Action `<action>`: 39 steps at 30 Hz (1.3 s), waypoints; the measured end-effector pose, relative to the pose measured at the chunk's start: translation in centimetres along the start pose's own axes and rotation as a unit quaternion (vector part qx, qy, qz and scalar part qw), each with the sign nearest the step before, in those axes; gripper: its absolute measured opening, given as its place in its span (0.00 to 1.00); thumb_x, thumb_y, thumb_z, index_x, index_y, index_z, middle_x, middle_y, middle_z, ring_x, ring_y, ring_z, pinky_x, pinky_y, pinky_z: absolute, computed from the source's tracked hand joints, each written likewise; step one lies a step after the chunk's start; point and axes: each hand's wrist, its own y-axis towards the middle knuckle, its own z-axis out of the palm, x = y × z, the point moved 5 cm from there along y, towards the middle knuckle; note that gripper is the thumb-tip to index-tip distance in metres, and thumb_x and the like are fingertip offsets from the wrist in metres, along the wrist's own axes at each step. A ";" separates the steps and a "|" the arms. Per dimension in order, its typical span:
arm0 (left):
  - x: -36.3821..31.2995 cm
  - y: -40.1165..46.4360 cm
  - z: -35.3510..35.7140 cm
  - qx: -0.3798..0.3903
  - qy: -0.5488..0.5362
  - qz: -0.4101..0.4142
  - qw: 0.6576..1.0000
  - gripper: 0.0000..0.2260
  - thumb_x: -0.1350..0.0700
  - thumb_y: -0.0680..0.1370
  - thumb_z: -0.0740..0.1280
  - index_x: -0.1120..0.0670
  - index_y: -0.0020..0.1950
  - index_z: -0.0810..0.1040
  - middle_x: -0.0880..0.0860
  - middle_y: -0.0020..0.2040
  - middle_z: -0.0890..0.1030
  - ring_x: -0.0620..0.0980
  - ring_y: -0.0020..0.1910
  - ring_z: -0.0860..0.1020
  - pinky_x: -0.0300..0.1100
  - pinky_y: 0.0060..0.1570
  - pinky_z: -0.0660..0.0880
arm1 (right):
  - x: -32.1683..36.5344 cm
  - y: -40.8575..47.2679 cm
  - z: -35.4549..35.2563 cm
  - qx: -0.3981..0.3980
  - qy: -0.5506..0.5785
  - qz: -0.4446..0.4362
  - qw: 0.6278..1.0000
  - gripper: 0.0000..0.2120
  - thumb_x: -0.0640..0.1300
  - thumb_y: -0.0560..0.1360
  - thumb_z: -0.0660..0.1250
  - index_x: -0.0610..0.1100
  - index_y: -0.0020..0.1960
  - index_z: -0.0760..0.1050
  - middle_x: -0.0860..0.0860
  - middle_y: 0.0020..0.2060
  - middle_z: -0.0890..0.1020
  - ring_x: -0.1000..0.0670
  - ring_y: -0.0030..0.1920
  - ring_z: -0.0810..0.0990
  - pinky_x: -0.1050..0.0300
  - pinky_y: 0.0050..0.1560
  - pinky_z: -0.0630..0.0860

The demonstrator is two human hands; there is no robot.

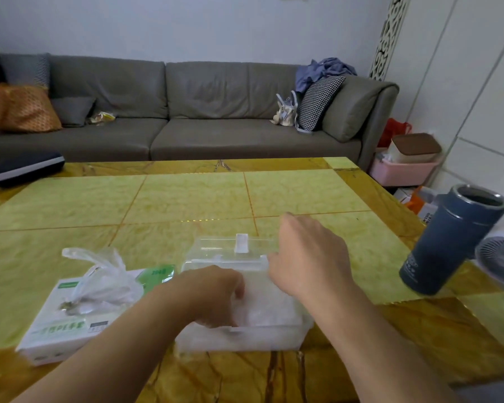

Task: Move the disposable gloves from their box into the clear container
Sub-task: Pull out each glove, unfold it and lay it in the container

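1. The clear container point(242, 330) is sitting on the green-tiled table point(186, 199) directly in front of the person, its long axis running away from them toward the sofa point(186, 112), with its hinged lid point(233, 248) standing open at the far end
2. The left hand point(216, 295) is reaching into the container from the left, fingers curled down onto the pale, crumpled mass of disposable gloves point(271, 312) inside; whether it is pinching them or only pressing them is something I cannot tell
3. The right hand point(306, 257) is hovering at the container's far right corner beside the lid, fingers loosely bent; it seems to be touching the rim, though the contact itself is hidden
4. The glove box point(70, 321), white with green print, is lying just to the left of the container, nearer the left hand, with a thin film glove or bag point(105, 283) sticking up out of its top
5. The gloves in the container are looking translucent and filmy, piling up near the rim, so I judge most of the transfer to be done and pressing down to be what the next move is needing
6. A blue tumbler point(451, 239) is standing well apart at the right edge
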 end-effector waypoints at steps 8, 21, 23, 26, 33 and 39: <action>-0.6 -0.2 0.1 -0.007 0.034 0.033 0.999 0.06 0.49 0.78 0.68 0.48 0.53 0.77 0.52 0.54 0.83 0.55 0.50 0.79 0.43 0.46 0.73 | 3.7 -1.8 4.0 0.218 0.130 -0.023 0.967 0.07 0.35 0.74 0.60 0.41 0.38 0.70 0.47 0.35 0.75 0.46 0.32 0.75 0.54 0.28 0.67; 1.7 0.5 0.5 -0.028 0.033 0.017 0.999 0.22 0.51 0.76 0.71 0.40 0.68 0.72 0.42 0.43 0.74 0.50 0.51 0.78 0.47 0.51 0.79 | 3.3 -0.6 7.2 0.353 -0.045 -0.037 0.934 0.12 0.40 0.77 0.72 0.47 0.38 0.73 0.49 0.36 0.76 0.48 0.37 0.77 0.57 0.35 0.74; 1.6 0.5 0.4 -0.024 0.055 0.017 0.998 0.23 0.54 0.77 0.70 0.41 0.71 0.70 0.44 0.44 0.73 0.51 0.49 0.76 0.45 0.46 0.75 | 3.7 -0.5 7.7 0.388 -0.061 -0.045 0.919 0.03 0.42 0.78 0.72 0.45 0.52 0.81 0.50 0.37 0.75 0.46 0.44 0.78 0.53 0.48 0.79; 1.0 0.3 0.3 0.002 0.085 0.010 0.996 0.27 0.57 0.78 0.70 0.45 0.74 0.66 0.51 0.58 0.79 0.54 0.54 0.78 0.45 0.46 0.72 | 3.8 -0.3 9.0 0.405 -0.068 -0.045 0.911 0.12 0.50 0.78 0.71 0.49 0.60 0.81 0.50 0.41 0.78 0.45 0.45 0.79 0.50 0.54 0.81; 1.7 -2.0 -1.3 -0.079 0.030 0.053 0.995 0.18 0.56 0.83 0.63 0.46 0.73 0.74 0.47 0.64 0.81 0.49 0.62 0.78 0.47 0.60 0.77 | 3.1 0.7 9.7 0.340 -0.046 0.013 0.939 0.12 0.54 0.80 0.67 0.46 0.56 0.80 0.51 0.43 0.80 0.47 0.46 0.81 0.53 0.48 0.79; 6.5 -8.8 -4.6 -0.431 -0.209 0.085 0.873 0.15 0.63 0.80 0.65 0.44 0.54 0.84 0.37 0.47 0.83 0.35 0.50 0.79 0.29 0.50 0.76 | 3.1 0.5 7.3 0.203 -0.044 0.011 0.978 0.05 0.43 0.76 0.60 0.48 0.41 0.71 0.52 0.38 0.77 0.48 0.36 0.77 0.57 0.31 0.68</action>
